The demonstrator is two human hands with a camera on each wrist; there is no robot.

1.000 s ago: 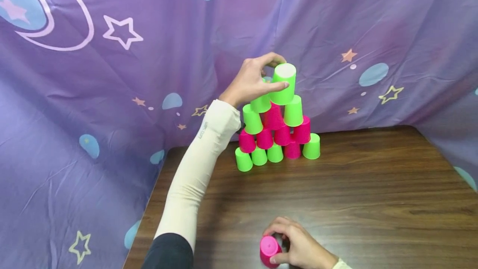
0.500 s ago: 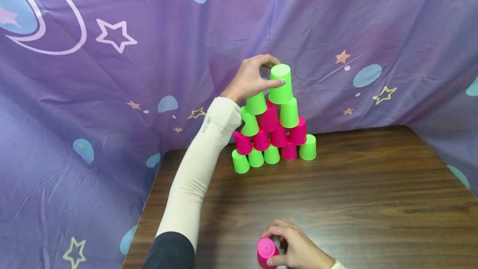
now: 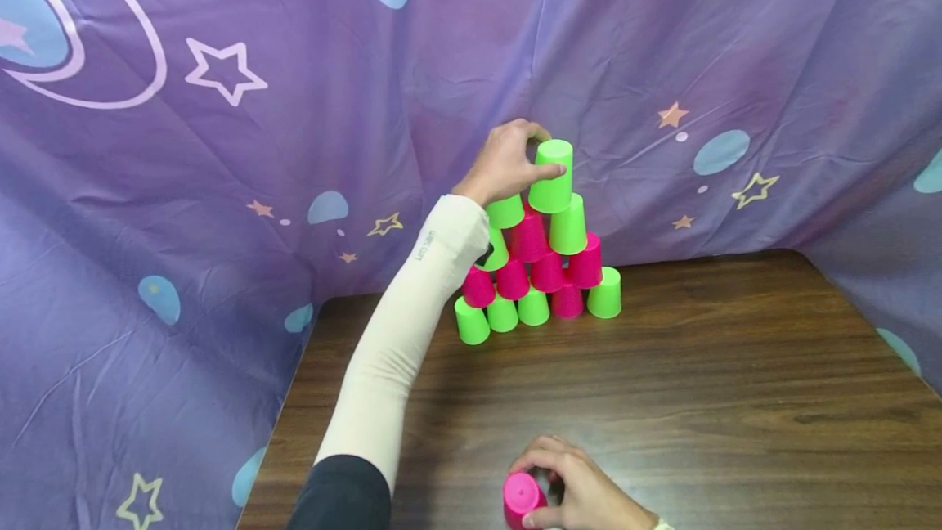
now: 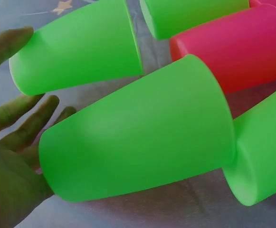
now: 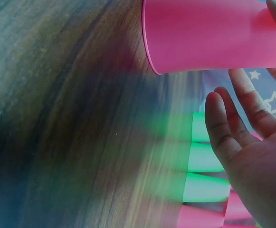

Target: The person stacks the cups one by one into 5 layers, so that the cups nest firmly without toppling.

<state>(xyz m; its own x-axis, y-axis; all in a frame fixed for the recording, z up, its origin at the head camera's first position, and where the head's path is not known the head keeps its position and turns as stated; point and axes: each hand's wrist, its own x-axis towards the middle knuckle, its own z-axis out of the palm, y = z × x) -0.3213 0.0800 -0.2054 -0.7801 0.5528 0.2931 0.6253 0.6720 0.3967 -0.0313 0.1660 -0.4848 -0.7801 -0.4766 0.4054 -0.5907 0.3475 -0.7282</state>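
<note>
In the head view, my left hand (image 3: 508,162) holds an upside-down green cup (image 3: 552,196) between thumb and fingers at the top of a cup pyramid. The cup's rim is close over a pink cup (image 3: 527,239) and a green cup (image 3: 569,224) in the row below. Beside it, another green cup (image 4: 138,133) stands in front of my left palm in the left wrist view. Low in the head view, my right hand (image 3: 589,489) grips an upside-down pink cup (image 3: 521,497) near its closed end. The right wrist view shows that pink cup's rim (image 5: 149,38) at the table.
The pyramid's bottom row, with a green cup (image 3: 605,293) at its right end, stands at the back of the brown wooden table (image 3: 699,399). Pink cups (image 3: 547,271) form the row above. A purple curtain (image 3: 625,39) with stars hangs close behind.
My left hand has lowered the green cup a little toward the row beneath it. The right hand keeps its grip on the pink cup, nearly still. The head view has shifted slightly.
</note>
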